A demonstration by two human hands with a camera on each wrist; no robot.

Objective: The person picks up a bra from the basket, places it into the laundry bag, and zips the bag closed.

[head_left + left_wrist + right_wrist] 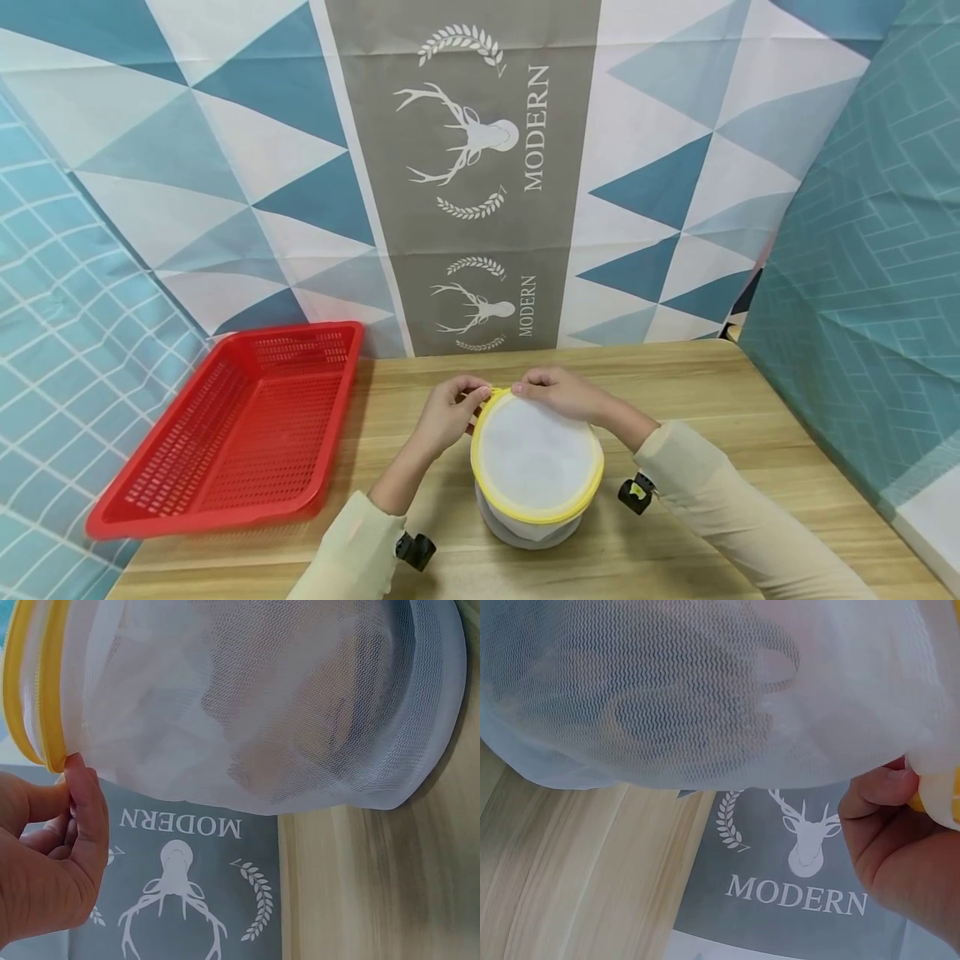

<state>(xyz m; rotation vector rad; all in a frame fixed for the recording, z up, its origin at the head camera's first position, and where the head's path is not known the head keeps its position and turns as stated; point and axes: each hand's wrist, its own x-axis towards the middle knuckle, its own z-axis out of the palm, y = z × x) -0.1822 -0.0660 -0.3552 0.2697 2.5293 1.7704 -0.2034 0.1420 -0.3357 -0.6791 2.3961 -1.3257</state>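
A white mesh laundry bag with a yellow zipper edge stands upright on the table, its round lid facing up. Through the mesh in the right wrist view, dark and pale contents show blurred. My left hand pinches the yellow zipper edge at the bag's far left side, thumb against fingers. Beside it, my right hand grips the rim at the far side, with the thumb on the lid. In the right wrist view, the right fingers pinch white fabric next to the yellow edging.
A red plastic basket with perforated walls sits at the left of the wooden table. Behind the table hangs a patterned cloth with deer heads and triangles. Blue tiled cloths flank both sides, and each wrist wears a small black camera.
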